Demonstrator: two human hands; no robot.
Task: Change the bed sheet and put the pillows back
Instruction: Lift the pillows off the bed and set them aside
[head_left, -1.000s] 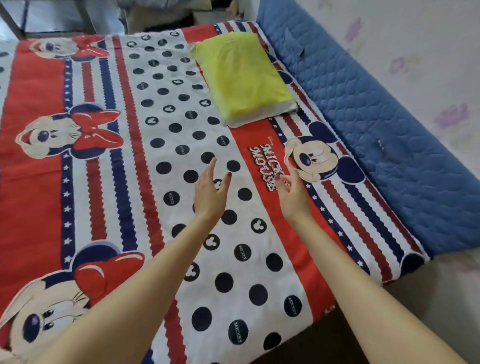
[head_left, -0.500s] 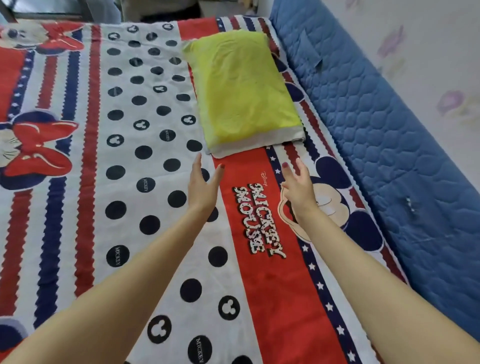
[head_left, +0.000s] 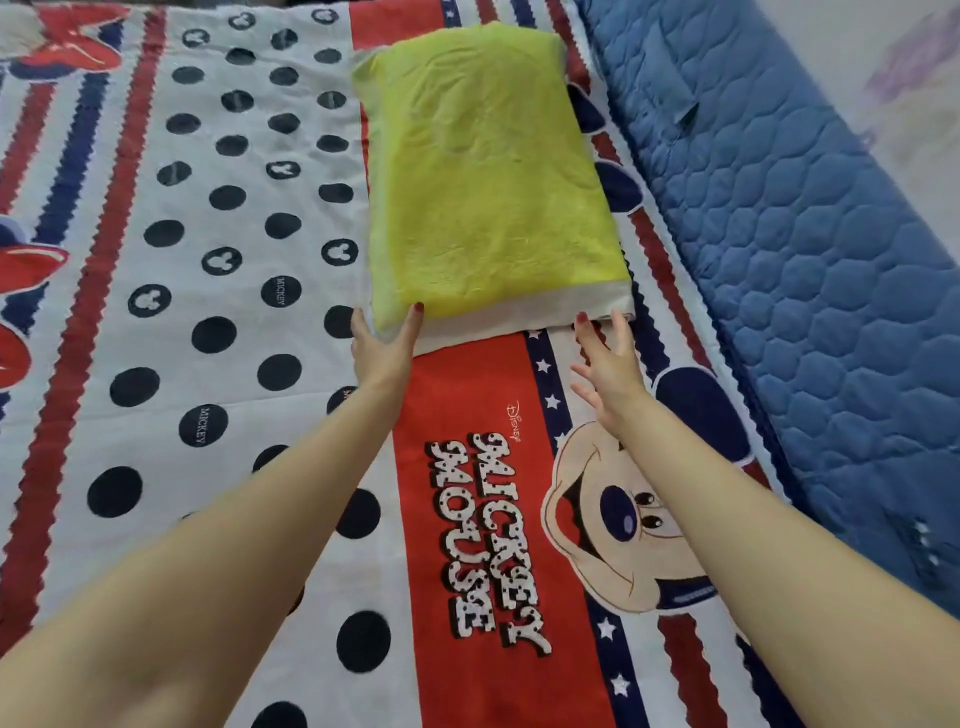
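Observation:
A cartoon-print bed sheet (head_left: 218, 322) in red, white and blue lies spread flat over the bed. On it, near the right side, rests a pillow (head_left: 488, 171) with a yellow-green towel cover and a white lower edge. My left hand (head_left: 382, 348) reaches the pillow's near left corner, fingers straight, thumb tip touching the yellow cover. My right hand (head_left: 605, 358) is stretched out with spread fingers at the pillow's near right corner, fingertips at the white edge.
A blue quilted padded panel (head_left: 789, 249) runs along the right edge of the bed against a pale wall (head_left: 904, 78). The sheet stretches wide to the left of the pillow.
Both hands have moved forward across the sheet to the pillow's near corners. The view has closed in on the pillow.

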